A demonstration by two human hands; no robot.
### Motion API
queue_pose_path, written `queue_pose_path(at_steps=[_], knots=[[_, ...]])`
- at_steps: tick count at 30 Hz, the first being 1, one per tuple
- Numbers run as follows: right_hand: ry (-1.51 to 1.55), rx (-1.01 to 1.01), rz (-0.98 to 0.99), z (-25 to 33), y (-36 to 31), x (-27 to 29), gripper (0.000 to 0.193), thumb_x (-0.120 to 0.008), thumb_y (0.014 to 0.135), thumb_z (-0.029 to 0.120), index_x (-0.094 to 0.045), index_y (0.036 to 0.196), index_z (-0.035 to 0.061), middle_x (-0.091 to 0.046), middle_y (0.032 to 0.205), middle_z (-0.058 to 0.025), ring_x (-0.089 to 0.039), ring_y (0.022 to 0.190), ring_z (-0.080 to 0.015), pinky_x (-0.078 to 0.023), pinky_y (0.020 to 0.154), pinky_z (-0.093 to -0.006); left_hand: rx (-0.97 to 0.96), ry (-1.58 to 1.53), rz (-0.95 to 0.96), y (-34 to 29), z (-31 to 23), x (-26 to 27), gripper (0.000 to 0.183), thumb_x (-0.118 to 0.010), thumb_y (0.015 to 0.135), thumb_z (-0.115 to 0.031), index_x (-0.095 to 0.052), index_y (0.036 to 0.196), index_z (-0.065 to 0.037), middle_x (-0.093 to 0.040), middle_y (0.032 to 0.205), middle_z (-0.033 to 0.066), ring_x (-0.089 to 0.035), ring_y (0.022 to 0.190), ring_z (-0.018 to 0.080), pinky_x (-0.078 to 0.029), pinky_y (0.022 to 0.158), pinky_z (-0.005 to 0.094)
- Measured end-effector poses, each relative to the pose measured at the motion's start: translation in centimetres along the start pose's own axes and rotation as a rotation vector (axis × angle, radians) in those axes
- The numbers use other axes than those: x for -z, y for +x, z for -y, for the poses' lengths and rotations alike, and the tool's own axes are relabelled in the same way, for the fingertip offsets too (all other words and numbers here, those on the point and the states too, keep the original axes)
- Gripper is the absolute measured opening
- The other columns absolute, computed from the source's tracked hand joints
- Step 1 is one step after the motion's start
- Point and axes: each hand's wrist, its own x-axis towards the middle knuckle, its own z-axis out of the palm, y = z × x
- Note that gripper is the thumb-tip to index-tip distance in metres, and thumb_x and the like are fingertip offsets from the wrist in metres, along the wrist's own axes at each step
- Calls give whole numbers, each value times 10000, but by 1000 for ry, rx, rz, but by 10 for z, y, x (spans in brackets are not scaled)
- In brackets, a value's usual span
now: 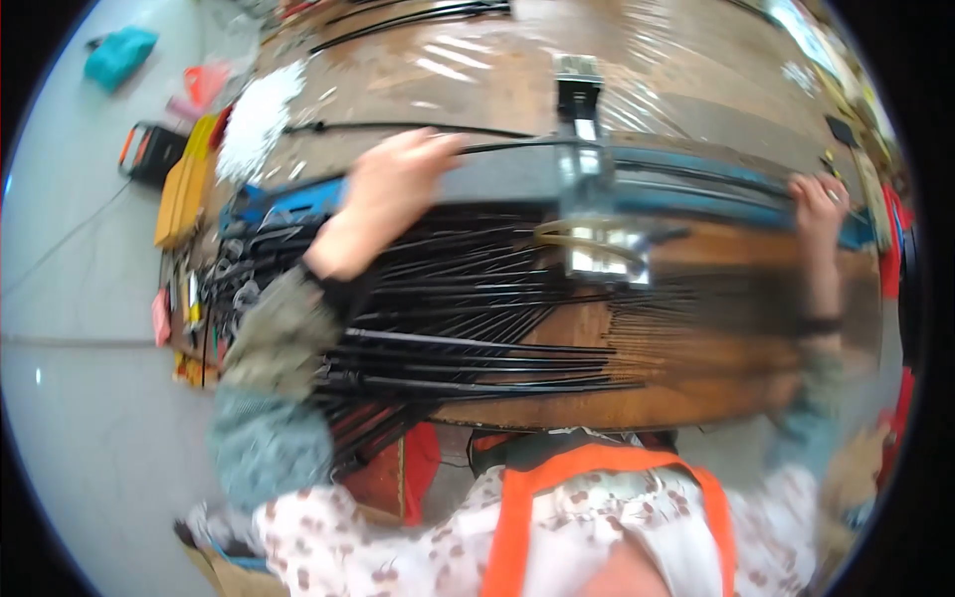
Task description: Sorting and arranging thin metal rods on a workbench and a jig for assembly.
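My left hand [388, 194] is closed, its fingers pinching a thin black rod or cable [507, 144] that runs right toward a metal fixture [582, 114]. Beneath my left hand lies a long blue-and-grey rail [497, 181], which passes under the fixture. At the far right my right hand [821, 204] is curled at the rail's end, where dark strands [716, 177] lead up to it. Its fingers are blurred, so what they hold is hidden. Many more black rods [477, 353] lie in a fanned bundle on the near side of the rail.
A pile of small white pieces [261, 119] sits at the wooden table's [557, 403] far left. Yellow boxes [184, 204] and a black case [151, 151] stand left of it. More black rods [418, 18] lie at the back.
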Motion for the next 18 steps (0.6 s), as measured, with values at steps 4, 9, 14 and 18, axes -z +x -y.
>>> queue_pose_path(at_steps=[4,9,14,18], knots=[[6,-29,22,-24,-24,-5,59,-674,887,100,-666,921,52,-648,853,-102,-598,909,-299,-443,869,-414,-124,-121,-3,57,-28,-58,166,-640,940,-209,-586,908,-55,-649,814,143,-660,786,350,-531,677,445],[86,-78,7,-21,-36,-21,83,-671,906,96,-646,939,24,-625,864,-120,-600,890,-308,-455,836,-415,22,-148,78,46,-30,-61,221,-623,955,-257,-595,906,-43,-664,837,150,-661,822,364,-529,711,455],[107,-104,-12,-22,-37,-33,117,-677,916,113,-644,957,9,-628,896,-140,-603,896,-322,-466,805,-407,49,-262,66,45,-33,-72,231,-628,946,-262,-626,864,-46,-661,844,152,-659,839,368,-520,722,458],[106,-138,-17,-22,-37,-33,121,-683,913,106,-656,981,9,-637,921,-149,-604,912,-329,-471,818,-406,94,-287,12,48,-41,-74,254,-602,959,-281,-632,844,-56,-670,824,160,-661,834,374,-519,709,463]])
